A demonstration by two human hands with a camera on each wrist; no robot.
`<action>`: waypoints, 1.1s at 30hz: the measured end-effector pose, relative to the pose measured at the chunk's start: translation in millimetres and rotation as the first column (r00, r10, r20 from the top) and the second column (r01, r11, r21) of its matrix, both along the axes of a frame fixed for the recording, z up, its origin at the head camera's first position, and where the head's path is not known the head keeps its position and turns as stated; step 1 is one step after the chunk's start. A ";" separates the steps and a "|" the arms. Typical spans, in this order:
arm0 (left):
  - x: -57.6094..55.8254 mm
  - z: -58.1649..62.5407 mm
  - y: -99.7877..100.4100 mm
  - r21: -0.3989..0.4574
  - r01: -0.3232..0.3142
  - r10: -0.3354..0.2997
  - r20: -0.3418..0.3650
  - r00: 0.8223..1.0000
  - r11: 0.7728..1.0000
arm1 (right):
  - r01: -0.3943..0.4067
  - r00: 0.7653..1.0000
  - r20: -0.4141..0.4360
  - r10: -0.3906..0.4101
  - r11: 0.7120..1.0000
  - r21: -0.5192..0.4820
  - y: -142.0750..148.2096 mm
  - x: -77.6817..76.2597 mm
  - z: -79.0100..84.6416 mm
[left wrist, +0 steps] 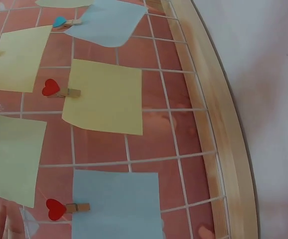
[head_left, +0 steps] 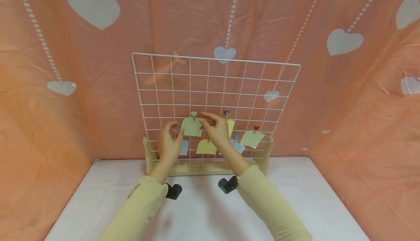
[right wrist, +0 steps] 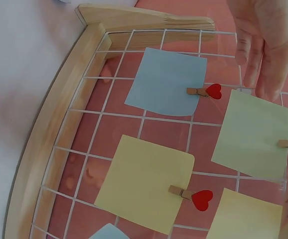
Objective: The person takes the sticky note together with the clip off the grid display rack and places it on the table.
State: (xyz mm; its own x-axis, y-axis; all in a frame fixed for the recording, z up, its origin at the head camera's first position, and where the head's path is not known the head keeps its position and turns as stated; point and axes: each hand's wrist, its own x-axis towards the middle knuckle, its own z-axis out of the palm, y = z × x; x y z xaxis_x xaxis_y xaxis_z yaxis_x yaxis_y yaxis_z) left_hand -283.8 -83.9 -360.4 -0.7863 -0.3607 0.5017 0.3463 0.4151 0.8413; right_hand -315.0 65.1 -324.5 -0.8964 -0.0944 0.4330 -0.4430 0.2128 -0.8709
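Observation:
A pale green paper note (head_left: pixel 191 127) hangs on the white wire grid (head_left: pixel 198 84) from a small wooden clothespin with a white heart (head_left: pixel 194 113). My left hand (head_left: pixel 168 142) is beside the note's left edge, its fingers loosely bent and apart from the thumb. Near the right edge is my right hand (head_left: pixel 218 131), fingers extended close to the clothespin. Neither hand visibly pinches anything; whether fingertips touch the paper is hard to tell. Below, a blue note (right wrist: pixel 166 82) and a yellow note (right wrist: pixel 146 181) hang from red-heart clothespins.
Right of my hands hang another yellow note (head_left: pixel 231 126), a blue note (head_left: pixel 237 146) and a green note (head_left: pixel 252 139). A wooden base (head_left: pixel 200 170) holds the grid on the white table (head_left: pixel 197 212). Behind is a pink curtain (head_left: pixel 197 22) with white hearts.

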 end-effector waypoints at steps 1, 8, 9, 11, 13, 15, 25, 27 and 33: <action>-0.2 0.9 0.3 0.002 0.001 -0.001 0.013 1.000 1.000 | -0.007 1.000 -0.001 0.007 1.000 -0.002 -0.5 -0.1 0.6; -1.6 6.3 2.3 -0.007 0.014 -0.013 0.081 0.997 1.000 | -0.042 0.999 0.002 0.042 0.999 0.011 -3.1 -1.4 4.0; -1.9 6.9 2.5 -0.014 0.012 -0.010 0.088 0.996 1.000 | -0.049 0.999 0.011 0.049 0.999 0.014 -3.8 -1.9 4.5; -3.6 7.7 3.1 -0.018 0.012 -0.010 0.091 0.996 1.000 | -0.054 0.998 0.019 0.054 0.998 0.030 -5.4 -2.9 5.1; -5.4 8.1 4.0 -0.020 0.015 -0.013 0.087 0.996 1.000 | -0.054 0.998 0.018 0.053 0.997 0.055 -7.2 -4.2 5.6; -7.1 8.2 5.2 -0.010 0.026 -0.026 0.077 0.997 1.000 | -0.050 0.999 0.009 0.050 0.995 0.080 -9.1 -5.4 6.1; -9.6 10.9 10.6 0.071 0.054 -0.057 0.039 0.998 0.996 | 0.011 0.999 -0.050 -0.003 0.986 0.167 -15.9 -10.4 10.5; -10.6 10.4 10.7 0.077 0.037 -0.040 0.037 0.998 0.996 | 0.022 0.999 -0.049 -0.013 0.984 0.178 -17.0 -11.4 11.4; -11.9 9.0 10.1 0.086 0.024 -0.029 0.054 0.998 0.996 | 0.033 0.999 -0.042 -0.025 0.978 0.207 -19.1 -12.3 12.4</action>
State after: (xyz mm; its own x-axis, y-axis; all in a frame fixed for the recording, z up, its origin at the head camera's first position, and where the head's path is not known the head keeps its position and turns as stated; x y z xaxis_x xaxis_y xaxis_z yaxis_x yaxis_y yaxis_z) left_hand -295.7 -73.8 -351.4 -0.8214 -0.3791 0.4261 0.3087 0.3327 0.8911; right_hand -327.3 46.0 -312.1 -0.8832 -0.1597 0.4409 -0.4662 0.4005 -0.7888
